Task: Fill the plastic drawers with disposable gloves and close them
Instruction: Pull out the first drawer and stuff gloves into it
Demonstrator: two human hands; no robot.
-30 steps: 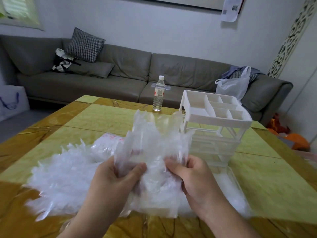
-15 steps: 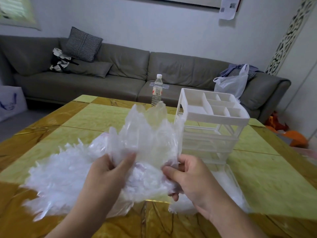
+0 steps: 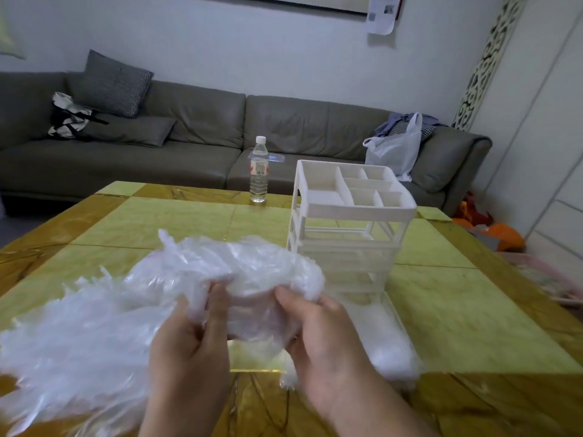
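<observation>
Your left hand (image 3: pixel 189 351) and right hand (image 3: pixel 321 339) both grip one crumpled wad of clear disposable gloves (image 3: pixel 246 279), held above the near middle of the tabletop (image 3: pixel 189 222). Your left thumb and fingers curl into the wad's underside, and your right fingers close round its right end, so both hands have a firm hold on the plastic.

A larger loose pile of gloves (image 3: pixel 72 342) spreads across the near left part of the tabletop, reaching its near edge and touching the wad you hold.

The white plastic drawer unit (image 3: pixel 347 222) stands upright right of the tabletop's centre, its divided top tray open to view. Its lowest drawer (image 3: pixel 388 348) is pulled out toward the near edge and already holds gloves; it lies just right of your right hand.

A water bottle (image 3: pixel 259 168) stands upright at the far edge of the tabletop. Behind it runs a grey sofa (image 3: pixel 195 146) carrying a white plastic bag (image 3: pixel 394 149) at its right end.
</observation>
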